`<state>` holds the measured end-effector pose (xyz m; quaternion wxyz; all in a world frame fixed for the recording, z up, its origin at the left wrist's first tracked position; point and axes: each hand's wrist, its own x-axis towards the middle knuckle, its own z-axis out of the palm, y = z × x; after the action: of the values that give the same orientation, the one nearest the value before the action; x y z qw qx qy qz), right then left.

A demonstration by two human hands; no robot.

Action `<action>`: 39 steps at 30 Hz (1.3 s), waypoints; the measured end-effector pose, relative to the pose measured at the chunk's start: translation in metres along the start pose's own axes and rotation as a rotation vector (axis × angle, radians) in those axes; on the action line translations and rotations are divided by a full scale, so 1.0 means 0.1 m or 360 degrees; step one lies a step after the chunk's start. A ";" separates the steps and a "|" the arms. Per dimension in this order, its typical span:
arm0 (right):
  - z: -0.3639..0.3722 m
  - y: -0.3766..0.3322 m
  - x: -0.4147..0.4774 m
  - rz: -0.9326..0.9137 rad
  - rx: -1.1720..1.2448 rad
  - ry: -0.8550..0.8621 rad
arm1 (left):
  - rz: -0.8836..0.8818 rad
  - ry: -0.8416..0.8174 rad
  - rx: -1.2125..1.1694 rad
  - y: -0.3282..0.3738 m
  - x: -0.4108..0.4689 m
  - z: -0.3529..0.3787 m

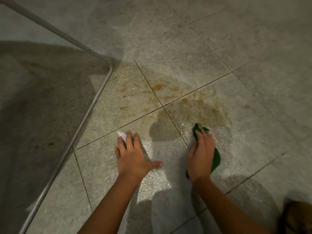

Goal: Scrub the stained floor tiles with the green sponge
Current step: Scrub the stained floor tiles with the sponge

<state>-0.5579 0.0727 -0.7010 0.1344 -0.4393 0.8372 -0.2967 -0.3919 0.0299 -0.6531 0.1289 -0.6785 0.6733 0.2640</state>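
The flat green scrubbing sponge (216,159) lies on the wet, shiny grey speckled floor tiles (244,149), just below the brown stains (199,108). The right hand (200,159) grasps it, fingers bent over its top. The left hand (133,156) rests flat on the floor, fingers released and spread. A grey metal tube (94,102) runs at the left.

Head-worn wide-angle view, facing forward and steeply down onto the floor tiles (185,53). Both forearms enter from the lower edge of the frame. Close range.
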 end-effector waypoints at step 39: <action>-0.34 0.44 0.24 0.0229 -0.0024 0.0223 | 0.0018 0.0031 -0.0006 0.00 -0.02 -0.01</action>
<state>-0.6172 0.0855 -0.7001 0.0931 -0.3572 0.8761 -0.3100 -0.3920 0.0307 -0.6511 0.1195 -0.6775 0.6779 0.2592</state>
